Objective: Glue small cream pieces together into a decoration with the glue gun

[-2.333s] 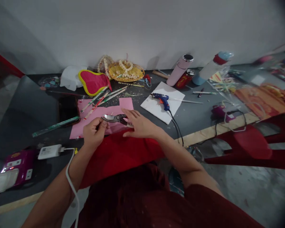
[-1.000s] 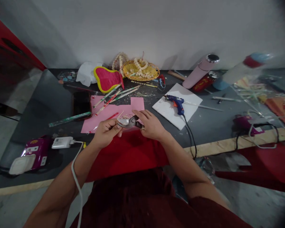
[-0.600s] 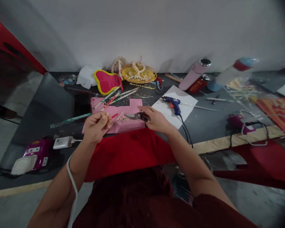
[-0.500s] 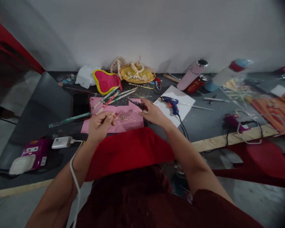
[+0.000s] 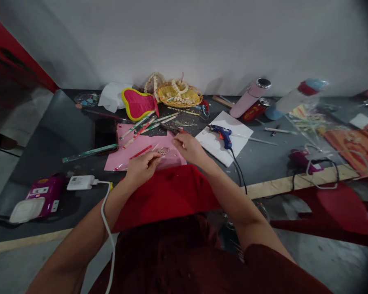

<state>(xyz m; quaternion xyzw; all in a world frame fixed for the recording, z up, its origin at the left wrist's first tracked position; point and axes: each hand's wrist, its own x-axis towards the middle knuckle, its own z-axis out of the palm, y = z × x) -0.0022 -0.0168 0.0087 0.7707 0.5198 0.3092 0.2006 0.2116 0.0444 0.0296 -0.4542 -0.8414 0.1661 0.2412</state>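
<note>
My left hand [image 5: 143,168] is closed in a pinch over the near part of the pink paper [image 5: 122,157]. What sits between its fingertips is too small to make out. Just right of it lies a little pile of short pale stick pieces [image 5: 164,151]. My right hand [image 5: 188,148] has its fingers curled together above the paper's right side; anything in them is hidden. Beyond its knuckles, pliers [image 5: 171,128] with red on the handles rest on the table. A red-wrapped stick [image 5: 141,152] lies on the paper behind my left hand.
Several patterned sticks [image 5: 138,130] lie behind, near a dark phone [image 5: 105,134]. At the wall are a pink-and-yellow piece [image 5: 138,104] and a yellow basket [image 5: 179,102]. To the right are a blue glue gun [image 5: 223,134] on white paper, a pink flask [image 5: 250,98] and a red can [image 5: 256,109].
My right hand has let go of the pliers, which now lie on the table, and moved nearer. My left hand has moved right and closer to me; the red-wrapped stick now lies on the paper.
</note>
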